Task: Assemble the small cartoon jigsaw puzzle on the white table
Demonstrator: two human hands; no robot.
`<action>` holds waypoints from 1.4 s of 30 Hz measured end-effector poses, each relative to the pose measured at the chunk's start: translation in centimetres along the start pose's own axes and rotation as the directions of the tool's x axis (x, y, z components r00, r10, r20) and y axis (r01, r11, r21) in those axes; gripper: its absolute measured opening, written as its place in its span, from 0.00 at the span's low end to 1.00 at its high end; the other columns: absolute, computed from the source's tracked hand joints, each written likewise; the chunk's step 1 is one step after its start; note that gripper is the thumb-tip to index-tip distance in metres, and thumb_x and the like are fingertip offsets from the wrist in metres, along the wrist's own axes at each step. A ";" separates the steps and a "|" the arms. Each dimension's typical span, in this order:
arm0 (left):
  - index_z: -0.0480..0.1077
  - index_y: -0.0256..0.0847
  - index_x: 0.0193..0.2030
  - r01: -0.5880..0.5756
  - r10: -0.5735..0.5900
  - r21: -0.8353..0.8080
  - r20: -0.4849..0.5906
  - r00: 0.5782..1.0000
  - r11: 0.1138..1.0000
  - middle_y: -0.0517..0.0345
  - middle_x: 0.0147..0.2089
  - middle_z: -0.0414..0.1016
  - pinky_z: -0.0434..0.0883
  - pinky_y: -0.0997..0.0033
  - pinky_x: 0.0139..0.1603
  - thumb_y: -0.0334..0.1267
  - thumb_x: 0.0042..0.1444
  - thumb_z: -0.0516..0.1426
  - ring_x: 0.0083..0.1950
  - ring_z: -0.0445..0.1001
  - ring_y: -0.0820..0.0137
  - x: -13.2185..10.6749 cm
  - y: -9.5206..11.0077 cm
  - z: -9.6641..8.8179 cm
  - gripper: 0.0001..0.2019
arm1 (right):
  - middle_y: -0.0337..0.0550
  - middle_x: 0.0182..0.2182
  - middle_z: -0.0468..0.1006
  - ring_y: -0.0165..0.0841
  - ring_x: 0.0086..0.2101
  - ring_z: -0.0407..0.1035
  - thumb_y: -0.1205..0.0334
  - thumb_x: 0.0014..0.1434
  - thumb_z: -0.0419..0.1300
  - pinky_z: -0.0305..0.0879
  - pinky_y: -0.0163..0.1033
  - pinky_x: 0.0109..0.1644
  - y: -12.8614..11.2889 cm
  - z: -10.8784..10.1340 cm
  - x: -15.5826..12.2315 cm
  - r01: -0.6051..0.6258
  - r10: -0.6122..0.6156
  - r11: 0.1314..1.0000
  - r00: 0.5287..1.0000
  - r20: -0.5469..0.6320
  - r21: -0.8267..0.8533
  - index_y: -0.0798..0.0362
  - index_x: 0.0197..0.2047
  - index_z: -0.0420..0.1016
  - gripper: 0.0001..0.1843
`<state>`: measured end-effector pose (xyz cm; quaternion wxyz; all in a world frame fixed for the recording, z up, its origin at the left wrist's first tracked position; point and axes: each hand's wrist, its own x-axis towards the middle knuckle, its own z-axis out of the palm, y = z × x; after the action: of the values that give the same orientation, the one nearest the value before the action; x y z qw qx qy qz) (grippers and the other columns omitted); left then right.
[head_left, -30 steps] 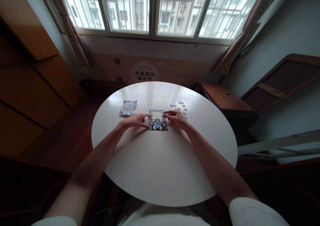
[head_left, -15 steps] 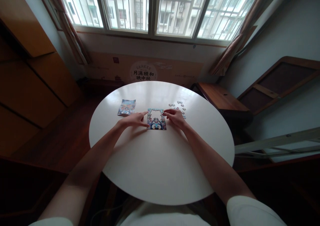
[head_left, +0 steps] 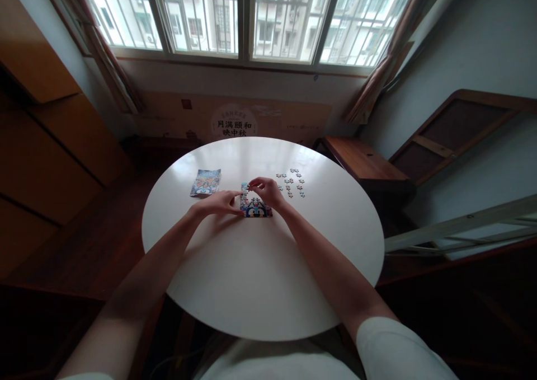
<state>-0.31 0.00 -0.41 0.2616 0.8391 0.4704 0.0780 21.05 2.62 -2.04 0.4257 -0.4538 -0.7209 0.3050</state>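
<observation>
A small, partly assembled colourful jigsaw puzzle (head_left: 254, 209) lies in the middle of the round white table (head_left: 260, 273). My left hand (head_left: 218, 202) rests flat at the puzzle's left edge, index finger stretched out onto it. My right hand (head_left: 265, 191) hovers over the puzzle's upper part, fingers pinched together on what looks like a small puzzle piece. Several loose puzzle pieces (head_left: 291, 179) are scattered to the right of the puzzle.
A printed picture card (head_left: 205, 182) lies on the table left of the puzzle. A wooden side table (head_left: 363, 166) stands beyond the right rim, wooden cabinets (head_left: 50, 139) on the left, a barred window (head_left: 243, 16) behind.
My right hand has moved left from the puzzle's right edge to over its upper middle. The left hand stays at the left edge. The camera view has shifted slightly.
</observation>
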 end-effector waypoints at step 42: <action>0.81 0.40 0.42 -0.114 0.072 -0.045 -0.545 0.835 0.992 0.56 0.32 0.77 0.64 0.72 0.31 0.51 0.59 0.60 0.29 0.72 0.71 1.5 0.9 2.7 0.16 | 0.43 0.32 0.84 0.35 0.33 0.74 0.63 0.55 0.64 0.69 0.40 0.41 0.4 1.0 -1.7 0.091 -0.084 0.993 0.993 -0.088 0.078 0.50 0.34 0.84 0.06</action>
<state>2.22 -0.12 -2.38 0.1453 0.7941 0.4805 0.3425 20.76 1.18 -3.43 0.4872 -0.4165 -0.7081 0.2961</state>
